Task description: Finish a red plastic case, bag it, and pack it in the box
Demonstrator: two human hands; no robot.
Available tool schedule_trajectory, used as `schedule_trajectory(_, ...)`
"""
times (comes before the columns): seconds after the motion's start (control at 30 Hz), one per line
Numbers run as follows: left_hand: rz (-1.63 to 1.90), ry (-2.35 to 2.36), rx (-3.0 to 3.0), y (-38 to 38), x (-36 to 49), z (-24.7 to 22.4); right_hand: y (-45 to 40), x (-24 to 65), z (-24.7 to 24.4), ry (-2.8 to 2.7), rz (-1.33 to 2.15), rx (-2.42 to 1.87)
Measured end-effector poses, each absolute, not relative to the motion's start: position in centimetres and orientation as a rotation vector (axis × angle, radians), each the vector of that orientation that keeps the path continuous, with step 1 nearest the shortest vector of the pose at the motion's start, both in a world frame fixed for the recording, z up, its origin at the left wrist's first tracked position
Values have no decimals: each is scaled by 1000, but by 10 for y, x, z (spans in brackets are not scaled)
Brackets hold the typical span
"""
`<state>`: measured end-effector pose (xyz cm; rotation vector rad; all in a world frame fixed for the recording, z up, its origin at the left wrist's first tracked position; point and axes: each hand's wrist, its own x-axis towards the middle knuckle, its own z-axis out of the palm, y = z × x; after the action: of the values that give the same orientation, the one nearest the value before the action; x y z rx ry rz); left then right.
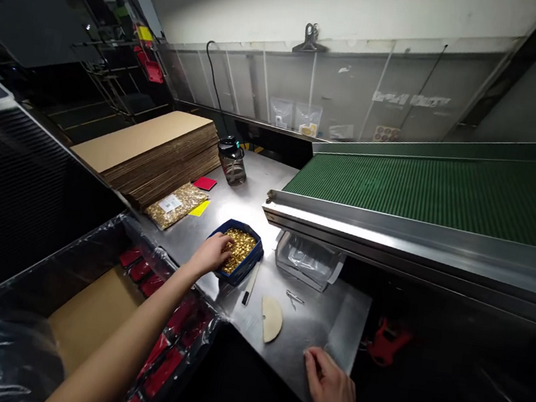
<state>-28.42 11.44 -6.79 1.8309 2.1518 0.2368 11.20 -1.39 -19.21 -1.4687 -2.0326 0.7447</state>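
The right hand (331, 386), loosely closed with nothing visible in it, is at the near edge of the bench (292, 359). Farther off, leftward, the nearer left hand (212, 253) reaches bent fingers over the blue bin (239, 278) from its left, at the gold-coloured pieces (242, 245) (whether they pinch any, one cannot tell). Beyond stands a dark bottle (233, 167).

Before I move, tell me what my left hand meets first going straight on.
The left hand would likely meet the gold-coloured pieces in the blue bin first; its fingertips are at or just above them, depth unclear.
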Motion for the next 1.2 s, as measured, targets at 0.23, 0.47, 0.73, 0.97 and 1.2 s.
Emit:
schedule_trajectory(0.23,56,2157,1875,139,-294,-68,-12,103,-199,-1988,641,-1357)
schedule_trajectory(0.47,183,2339,1788,122,-297,-67,-12,92,-201,-1871,553,-1390)
schedule_trajectory(0.73,231,2224,1819,121,-296,-68,-12,95,-207,-1909,584,-1373)
schedule_trajectory(0.97,26,2024,1966,129,-276,-69,-13,95,-213,-1926,619,-1374)
schedule_trajectory(1.2,-146,2065,2023,135,-268,-68,-14,94,-217,-1901,626,-1394)
